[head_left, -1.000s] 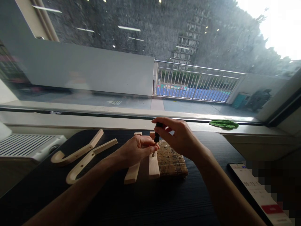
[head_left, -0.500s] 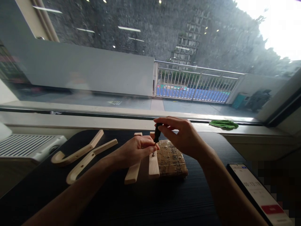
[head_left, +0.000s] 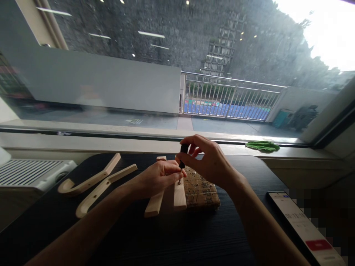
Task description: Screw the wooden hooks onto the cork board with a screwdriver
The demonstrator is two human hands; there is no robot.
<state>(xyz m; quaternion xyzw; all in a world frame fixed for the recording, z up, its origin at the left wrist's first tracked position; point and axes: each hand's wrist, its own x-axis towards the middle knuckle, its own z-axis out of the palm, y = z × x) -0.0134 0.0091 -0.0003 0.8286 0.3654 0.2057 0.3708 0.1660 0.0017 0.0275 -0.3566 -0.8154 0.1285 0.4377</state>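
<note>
My right hand point(head_left: 209, 157) grips the black handle of a small screwdriver point(head_left: 183, 153) from above, thumb and fingers around it. The screwdriver stands nearly upright, slightly tilted. Its thin shaft is pinched between the thumb and fingers of my left hand point(head_left: 163, 175). Just below the fingertips, a small metal screw point(head_left: 179, 181) shows at a flat wooden strip point(head_left: 179, 197). Whether the tip sits in the screw head is too small to tell. This strip lies against a brown taped cardboard package point(head_left: 203, 192). A second wooden strip point(head_left: 153, 205) lies to its left, partly under my left hand.
Two curved wooden pieces point(head_left: 93, 181) with holes lie on the left of the dark table point(head_left: 133, 240). A phone showing a timer point(head_left: 302, 225) lies at the right edge. A green cloth point(head_left: 262, 146) rests on the window sill, and a white radiator point(head_left: 36, 171) stands at left.
The right hand has shifted on the screwdriver handle, with its thumb lower and nearer the left hand. The left hand keeps its pinch. The whole view has shifted slightly.
</note>
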